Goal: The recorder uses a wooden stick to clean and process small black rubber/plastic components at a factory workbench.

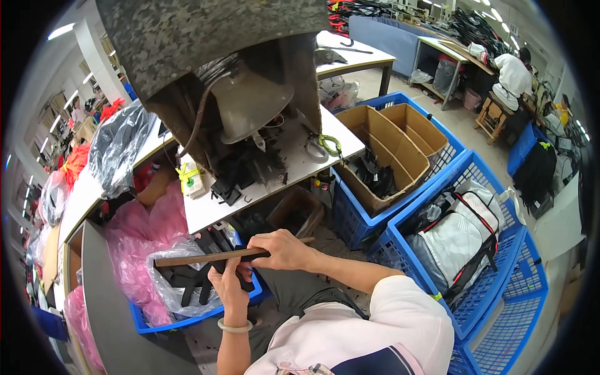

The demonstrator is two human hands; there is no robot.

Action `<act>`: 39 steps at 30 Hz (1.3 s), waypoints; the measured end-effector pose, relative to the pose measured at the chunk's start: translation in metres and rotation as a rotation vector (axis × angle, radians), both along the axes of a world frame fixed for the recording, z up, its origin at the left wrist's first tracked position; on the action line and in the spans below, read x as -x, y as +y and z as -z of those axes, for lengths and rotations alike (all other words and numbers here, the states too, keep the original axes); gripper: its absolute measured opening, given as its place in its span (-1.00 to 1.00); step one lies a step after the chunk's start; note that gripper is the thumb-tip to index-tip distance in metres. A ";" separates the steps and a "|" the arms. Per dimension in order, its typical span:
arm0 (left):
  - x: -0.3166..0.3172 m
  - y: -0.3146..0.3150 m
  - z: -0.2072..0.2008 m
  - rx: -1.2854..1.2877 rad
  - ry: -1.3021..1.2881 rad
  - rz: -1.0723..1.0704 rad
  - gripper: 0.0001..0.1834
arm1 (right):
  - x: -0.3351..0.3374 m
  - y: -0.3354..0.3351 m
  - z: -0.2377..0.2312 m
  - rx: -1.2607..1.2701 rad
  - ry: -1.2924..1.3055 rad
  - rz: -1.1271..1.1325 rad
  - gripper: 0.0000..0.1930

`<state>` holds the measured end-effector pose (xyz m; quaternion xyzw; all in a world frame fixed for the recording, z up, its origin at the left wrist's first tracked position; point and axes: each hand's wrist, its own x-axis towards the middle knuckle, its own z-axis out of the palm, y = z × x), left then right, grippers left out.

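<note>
Over my lap, my right hand (284,250) is closed round a long, flat brown stick (200,257) that looks like wood. It points left, and a short end shows past my knuckles. Just below and left of it, my left hand (231,281) has its fingers closed against a black strap piece (250,255) under the stick; its exact grip is partly hidden. Beneath the stick's left end, black straps (194,284) lie in a clear plastic bag (164,275) inside a blue basket (178,325), with pink plastic (147,228) beside them.
A white worktable (203,214) ahead carries a metal-hooded machine (250,103), black scraps (256,169) and a looped green cord (329,145). At right stand blue crates (356,209), holding an open cardboard box (409,167) and a grey-white backpack (459,231). Farther back, a person (514,78) sits on a wooden stool.
</note>
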<state>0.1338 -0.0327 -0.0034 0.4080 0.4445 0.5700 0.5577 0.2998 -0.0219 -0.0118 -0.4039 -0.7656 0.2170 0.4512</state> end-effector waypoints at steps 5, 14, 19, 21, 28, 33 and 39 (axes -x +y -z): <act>-0.013 -0.006 -0.013 -0.028 -0.054 0.137 -0.87 | -0.020 0.001 -0.004 0.082 0.158 -0.002 -0.81; -0.030 -0.010 -0.038 -0.086 0.034 0.045 -0.84 | -0.025 -0.006 -0.028 0.189 0.378 -0.103 -0.80; -0.026 -0.019 -0.055 -0.139 0.074 -0.047 -0.84 | -0.010 -0.008 -0.045 -0.082 0.187 -0.044 -0.78; -0.023 -0.009 -0.049 -0.163 -0.040 -0.154 -0.84 | -0.001 -0.016 -0.052 -0.181 0.107 0.058 -0.79; 0.010 -0.010 -0.048 -0.149 -0.271 0.098 -0.83 | 0.009 -0.002 -0.052 0.173 0.326 -0.155 -0.81; 0.024 0.009 -0.043 0.106 -0.703 0.188 -0.84 | 0.037 0.026 -0.054 -0.138 0.265 -0.085 -0.89; 0.068 0.050 -0.036 0.341 -1.233 -0.039 -0.86 | 0.052 0.030 -0.060 0.234 0.555 -0.212 -0.92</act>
